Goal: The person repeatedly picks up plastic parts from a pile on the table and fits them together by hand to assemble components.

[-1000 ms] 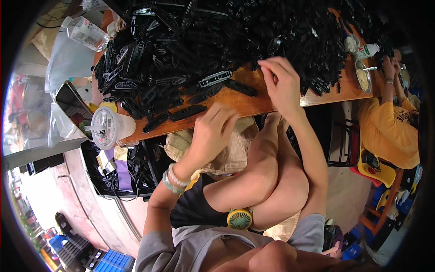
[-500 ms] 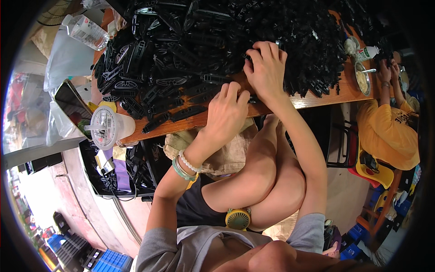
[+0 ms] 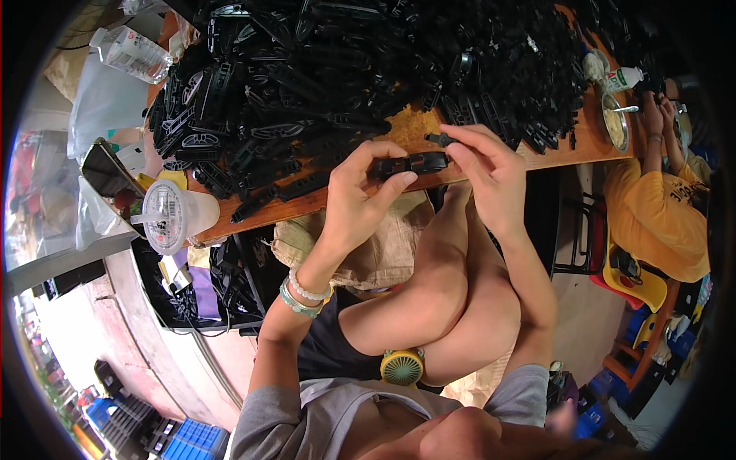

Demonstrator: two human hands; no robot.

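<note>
My left hand (image 3: 357, 201) pinches a long black plastic part (image 3: 428, 162) between thumb and fingers, holding it level over the table's front edge. Close to its right end, my right hand (image 3: 494, 178) grips a small black plastic piece (image 3: 438, 139) at the fingertips. The small piece sits just above the long part; whether the two touch I cannot tell. Behind both hands lies a heap of long black plastic parts (image 3: 291, 84), and to its right a pile of smaller black pieces (image 3: 529, 77).
On the wooden table (image 3: 567, 157) stand a lidded plastic cup (image 3: 172, 215) and a phone (image 3: 111, 172) at left. A bowl with a spoon (image 3: 615, 126) is at right, near a person in an orange shirt (image 3: 652, 215). A small yellow fan (image 3: 402, 368) rests by my lap.
Both hands have turned and come off the heaps. The long black part now shows in my left hand and the small black piece in my right, brought close together.
</note>
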